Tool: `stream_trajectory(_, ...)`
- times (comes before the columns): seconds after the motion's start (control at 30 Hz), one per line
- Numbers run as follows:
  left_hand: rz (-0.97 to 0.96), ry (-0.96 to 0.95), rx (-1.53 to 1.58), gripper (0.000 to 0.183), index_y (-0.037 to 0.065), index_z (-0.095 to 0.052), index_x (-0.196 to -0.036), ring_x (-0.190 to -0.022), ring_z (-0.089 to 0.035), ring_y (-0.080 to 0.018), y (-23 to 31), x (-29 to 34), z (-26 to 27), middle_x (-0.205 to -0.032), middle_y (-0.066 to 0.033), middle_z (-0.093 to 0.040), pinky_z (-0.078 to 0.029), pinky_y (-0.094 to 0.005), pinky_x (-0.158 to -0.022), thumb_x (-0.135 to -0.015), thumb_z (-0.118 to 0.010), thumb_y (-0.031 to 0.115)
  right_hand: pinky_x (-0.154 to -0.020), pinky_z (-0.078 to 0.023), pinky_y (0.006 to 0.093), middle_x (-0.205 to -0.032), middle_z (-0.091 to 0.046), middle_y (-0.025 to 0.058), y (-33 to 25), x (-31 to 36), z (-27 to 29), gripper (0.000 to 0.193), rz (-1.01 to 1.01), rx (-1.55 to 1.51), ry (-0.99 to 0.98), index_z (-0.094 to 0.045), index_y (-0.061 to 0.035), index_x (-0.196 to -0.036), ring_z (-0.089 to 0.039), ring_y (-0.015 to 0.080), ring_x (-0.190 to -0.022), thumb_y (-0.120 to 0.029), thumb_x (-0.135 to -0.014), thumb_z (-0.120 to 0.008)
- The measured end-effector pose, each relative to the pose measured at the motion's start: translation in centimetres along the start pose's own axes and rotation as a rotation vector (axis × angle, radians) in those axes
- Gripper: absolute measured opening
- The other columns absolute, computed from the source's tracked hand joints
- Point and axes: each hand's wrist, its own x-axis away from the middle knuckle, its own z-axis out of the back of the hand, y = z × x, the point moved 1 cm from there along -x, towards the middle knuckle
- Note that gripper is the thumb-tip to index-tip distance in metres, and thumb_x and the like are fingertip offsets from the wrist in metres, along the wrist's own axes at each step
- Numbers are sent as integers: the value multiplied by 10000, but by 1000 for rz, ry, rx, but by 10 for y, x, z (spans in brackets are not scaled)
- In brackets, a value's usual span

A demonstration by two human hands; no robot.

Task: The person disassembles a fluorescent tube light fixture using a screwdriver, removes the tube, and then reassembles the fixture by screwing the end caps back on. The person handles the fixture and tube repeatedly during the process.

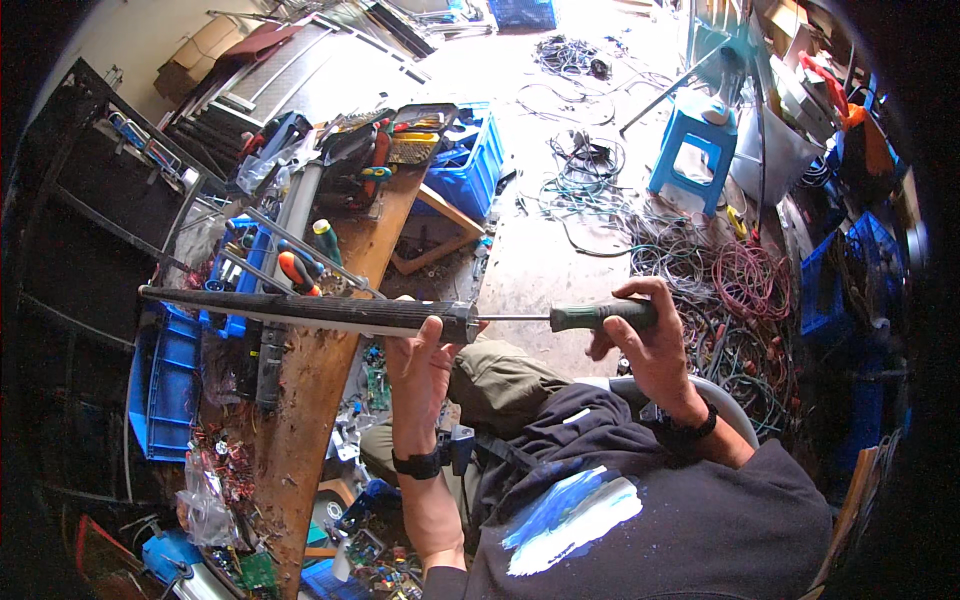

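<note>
My left hand (420, 365) is closed around a long, narrow black bar (300, 309) with a pale underside, near its right end. The bar lies almost level and reaches left over the workbench. In my right hand (655, 340) is a screwdriver (575, 317) with a dark green handle, thumb and fingers about its butt end. Its thin metal shaft points left and meets the bar's end cap (473, 322). Whether the tip sits in a screw is too small to tell. Behind the bar, an orange-and-black-handled tool (297, 270) rests on the bench.
A wooden workbench (300, 440) runs along my left, with a tool tray (420, 135) at its far end. Blue crates (170, 390) stand nearby. Tangled cables (700, 290) cover the floor on the right, near a blue stool (690, 150). Circuit boards and scrap lie below the bench.
</note>
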Motion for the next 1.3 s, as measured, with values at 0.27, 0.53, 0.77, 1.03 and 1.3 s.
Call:
stream_trajectory(0.27, -21, -58, 4, 275, 180, -629, -1265, -1050, -734, -235, 0, 0, -5, -1085, -13, -734, -576, -679, -978, -999, -695, 160, -776, -533, 265, -983, -646, 50, 5, -7, 5, 365, 238, 165, 36, -502, -42, -1290, -656, 125, -851, -5, -977, -686)
stream_trajectory(0.53, -19, -54, -4, 366, 173, -571, -1331, -1034, -734, -301, -6, -1, 1, -1135, -65, -717, -580, -693, -950, -992, -709, 169, -632, -532, 260, -865, -726, 78, -8, -7, 6, 266, 15, 328, 37, -641, -14, -1212, -669, 107, -720, -157, -999, -709)
stream_trajectory(0.77, -19, -39, -31, 411, 186, -551, -1358, -1039, -733, -326, -8, -3, 6, -1158, -94, -719, -577, -698, -948, -984, -722, 186, -432, -418, 245, -593, -655, 29, -21, -3, 4, 383, -201, 508, 63, -723, -14, -1012, -549, 59, -458, -383, -1049, -627)
stream_trajectory(1.03, 15, -82, 9, 400, 189, -550, -1343, -1042, -730, -335, -4, -5, 0, -1152, -94, -714, -572, -711, -951, -980, -715, 151, -765, -530, 264, -1014, -665, 81, -16, -7, 1, 265, 311, 395, -16, -667, -30, -1162, -643, 105, -916, 27, -914, -743)
stream_trajectory(1.3, -12, -1, -28, 373, 187, -560, -1334, -1053, -722, -297, -8, -3, 3, -1149, -54, -679, -598, -651, -962, -991, -691, 118, -807, -524, 291, -1071, -636, 108, -17, -11, 8, 309, 405, 466, -97, -683, -58, -1112, -637, 183, -955, 84, -844, -744)
